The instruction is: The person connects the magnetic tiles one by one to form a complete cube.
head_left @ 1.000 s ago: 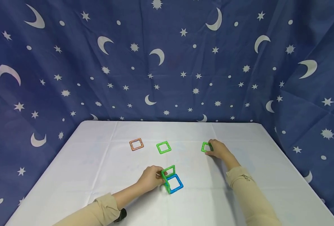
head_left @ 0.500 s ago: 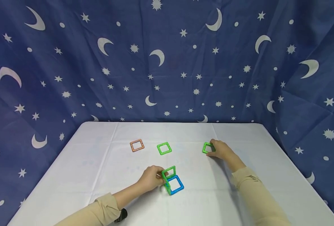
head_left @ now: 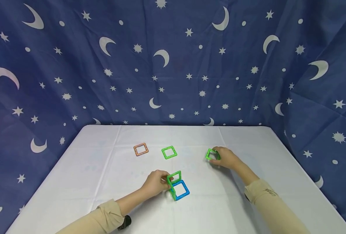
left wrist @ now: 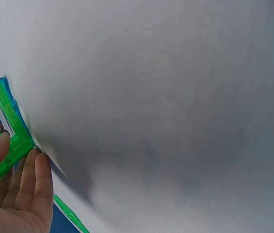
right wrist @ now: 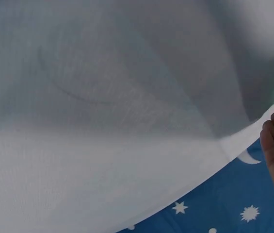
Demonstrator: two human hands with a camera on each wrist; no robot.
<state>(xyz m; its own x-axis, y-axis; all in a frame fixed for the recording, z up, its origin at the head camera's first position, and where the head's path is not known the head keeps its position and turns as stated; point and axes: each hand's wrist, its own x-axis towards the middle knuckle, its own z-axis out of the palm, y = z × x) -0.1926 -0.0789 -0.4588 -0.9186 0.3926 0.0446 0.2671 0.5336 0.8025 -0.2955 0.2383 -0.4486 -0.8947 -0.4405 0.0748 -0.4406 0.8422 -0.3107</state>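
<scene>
My left hand point(head_left: 156, 183) pinches the left side of a small assembly of square magnetic tiles. A blue tile point(head_left: 186, 186) lies flat as its base. One green tile point(head_left: 180, 175) stands upright along the far side and another green tile point(left wrist: 13, 116) stands along the left side. My right hand point(head_left: 227, 158) pinches a loose green magnetic tile point(head_left: 207, 154) by its right part, between thumb and fingers. Only a sliver of that tile appears beside the fingers point(right wrist: 271, 145) in the right wrist view.
Farther back on the white-covered table point(head_left: 126, 175) lie a flat orange tile point(head_left: 142, 153) and another flat green tile point(head_left: 171, 157). A blue curtain point(head_left: 179, 65) with moons and stars hangs behind the table's far edge.
My right hand has shifted slightly to the left with the green magnetic tile, which now shows at a tilt. My left hand and the tile assembly stay in place.
</scene>
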